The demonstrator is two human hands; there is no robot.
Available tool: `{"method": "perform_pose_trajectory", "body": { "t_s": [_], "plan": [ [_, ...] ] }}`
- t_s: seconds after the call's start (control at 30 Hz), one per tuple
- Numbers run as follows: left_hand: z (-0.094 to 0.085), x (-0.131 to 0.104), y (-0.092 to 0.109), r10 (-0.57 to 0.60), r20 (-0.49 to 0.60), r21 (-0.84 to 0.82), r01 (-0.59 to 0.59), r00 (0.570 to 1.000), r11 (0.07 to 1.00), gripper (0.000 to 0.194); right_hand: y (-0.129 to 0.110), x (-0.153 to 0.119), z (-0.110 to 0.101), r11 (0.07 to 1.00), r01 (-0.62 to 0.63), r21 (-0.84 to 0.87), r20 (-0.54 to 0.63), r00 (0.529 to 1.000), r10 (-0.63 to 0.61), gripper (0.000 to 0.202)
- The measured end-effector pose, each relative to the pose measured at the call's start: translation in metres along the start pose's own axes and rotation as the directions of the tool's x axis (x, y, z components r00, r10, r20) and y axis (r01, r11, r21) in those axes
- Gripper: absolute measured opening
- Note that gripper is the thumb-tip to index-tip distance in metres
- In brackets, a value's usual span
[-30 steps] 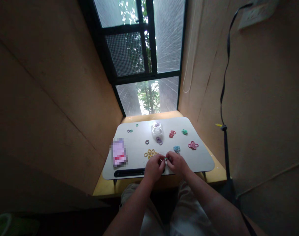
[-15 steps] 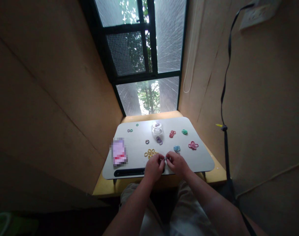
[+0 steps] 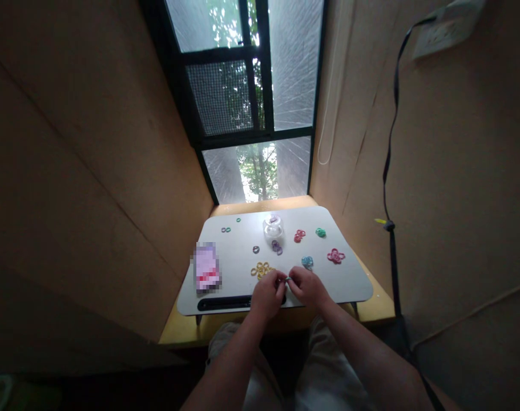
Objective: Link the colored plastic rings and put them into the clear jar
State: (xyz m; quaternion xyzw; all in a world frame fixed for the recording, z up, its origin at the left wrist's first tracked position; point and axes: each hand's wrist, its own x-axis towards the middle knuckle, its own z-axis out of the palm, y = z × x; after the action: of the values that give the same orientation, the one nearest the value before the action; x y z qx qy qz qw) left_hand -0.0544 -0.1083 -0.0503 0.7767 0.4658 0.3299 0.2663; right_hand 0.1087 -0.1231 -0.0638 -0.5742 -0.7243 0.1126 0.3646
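My left hand (image 3: 268, 292) and my right hand (image 3: 307, 286) meet above the front of the white folding table (image 3: 238, 282). Fingers of both are pinched on a small pale bluish hair tie (image 3: 287, 279), mostly hidden by the fingertips. Yellow hair ties (image 3: 262, 269) lie in a cluster just beyond my left hand. Behind my right hand is a blue pile (image 3: 307, 261). Farther right are pink hair ties (image 3: 335, 256), red ones (image 3: 299, 235) and a green pile (image 3: 321, 232). Purple hair ties (image 3: 277, 247) sit before a clear round jar (image 3: 273, 227).
A pink-purple packet (image 3: 207, 267), blurred out, lies at the table's left. Along the front edge runs a black slot (image 3: 225, 302). A single dark tie (image 3: 256, 249) and a few ties (image 3: 226, 230) lie at left. A black cord (image 3: 394, 268) hangs on the right.
The view has tilted slightly. My hands stay together at nearly the same spot, fingers shifting a little around the small hair tie.
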Motion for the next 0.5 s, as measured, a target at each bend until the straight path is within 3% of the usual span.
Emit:
{"method": "perform_pose_trajectory", "body": {
  "t_s": [0.5],
  "plan": [
    [-0.0001,0.0015,-0.0008,-0.011,-0.005,0.0,0.011,1.0,1.0,0.012,-0.0025,0.0007,-0.0009,1.0,-0.009,0.015,-0.007,1.0,0.009,0.012]
  ]
}}
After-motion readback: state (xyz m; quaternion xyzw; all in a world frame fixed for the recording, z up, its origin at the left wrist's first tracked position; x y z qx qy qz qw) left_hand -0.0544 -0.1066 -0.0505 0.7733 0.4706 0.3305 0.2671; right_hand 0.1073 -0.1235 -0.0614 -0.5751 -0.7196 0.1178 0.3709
